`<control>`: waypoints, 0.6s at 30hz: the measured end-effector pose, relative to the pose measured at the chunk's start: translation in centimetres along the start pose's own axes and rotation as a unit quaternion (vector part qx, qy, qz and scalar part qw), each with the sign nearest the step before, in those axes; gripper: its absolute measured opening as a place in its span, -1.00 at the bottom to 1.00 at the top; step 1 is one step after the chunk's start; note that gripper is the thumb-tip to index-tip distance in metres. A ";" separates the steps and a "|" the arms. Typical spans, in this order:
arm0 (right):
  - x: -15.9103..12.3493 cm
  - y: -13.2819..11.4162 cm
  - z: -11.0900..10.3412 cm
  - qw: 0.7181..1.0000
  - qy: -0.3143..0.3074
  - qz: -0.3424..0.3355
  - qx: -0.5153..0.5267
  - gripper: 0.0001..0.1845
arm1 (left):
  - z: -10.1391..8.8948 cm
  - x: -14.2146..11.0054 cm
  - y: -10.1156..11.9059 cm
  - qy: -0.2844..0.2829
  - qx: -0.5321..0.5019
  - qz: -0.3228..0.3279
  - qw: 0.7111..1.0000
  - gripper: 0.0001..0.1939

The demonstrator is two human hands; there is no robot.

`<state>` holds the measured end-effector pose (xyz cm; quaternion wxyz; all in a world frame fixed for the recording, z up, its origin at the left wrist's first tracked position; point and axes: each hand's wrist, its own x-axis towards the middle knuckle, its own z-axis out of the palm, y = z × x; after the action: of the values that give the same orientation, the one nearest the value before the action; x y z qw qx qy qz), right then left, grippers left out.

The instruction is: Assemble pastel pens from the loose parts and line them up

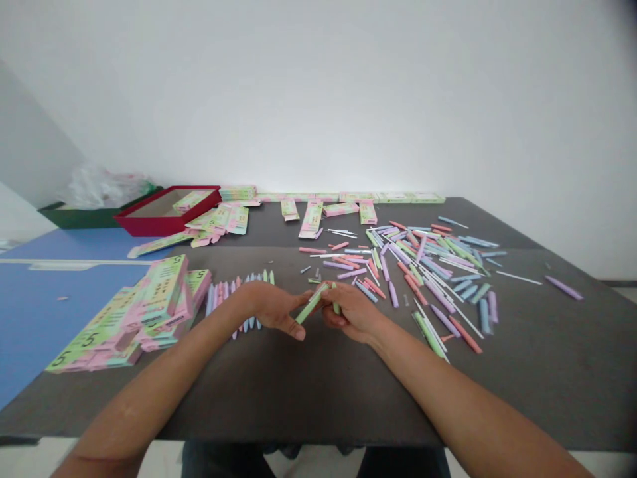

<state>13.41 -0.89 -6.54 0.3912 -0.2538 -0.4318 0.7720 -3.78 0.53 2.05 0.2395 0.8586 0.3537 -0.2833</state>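
Observation:
Above the near middle of the table, my left hand [273, 307] has its thumb and fingers around the lower end of a light green pen barrel [309, 307]. The barrel is tilted, with a thin white strip along its upper part. My right hand [352, 311] pinches near the barrel's upper end, and a second short green pen piece [336, 307] shows between its fingers. Behind my left wrist lies a row of pastel pens [253, 323], side by side and partly hidden by the arm. To the right, loose pen parts [423, 259] and thin white refills [450, 302] lie scattered.
Printed pastel boxes [162, 292] are stacked at the left. Behind them are a red box lid [149, 222], a green tray [74, 218] holding a clear plastic bag [102, 189], and flattened cartons [223, 219]. More small boxes [393, 198] line the wall.

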 end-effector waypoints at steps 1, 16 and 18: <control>0.1 0.1 0.0 1.000 0.001 0.016 0.017 -0.82 | -0.1 0.0 0.2 0.001 -0.004 0.005 1.000 -0.06; -0.6 0.9 1.7 0.970 -0.033 0.076 0.230 -0.80 | -0.9 -1.7 1.6 0.028 -0.010 -0.040 0.999 -0.01; -0.6 1.5 1.9 0.969 -0.063 0.077 0.225 -0.86 | -0.9 -1.8 1.6 0.029 -0.014 -0.036 0.999 0.01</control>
<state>11.81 -2.72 -6.89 0.3502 -0.1426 -0.2496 0.8915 -3.39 -0.79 4.27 0.2305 0.8500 0.3945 -0.2620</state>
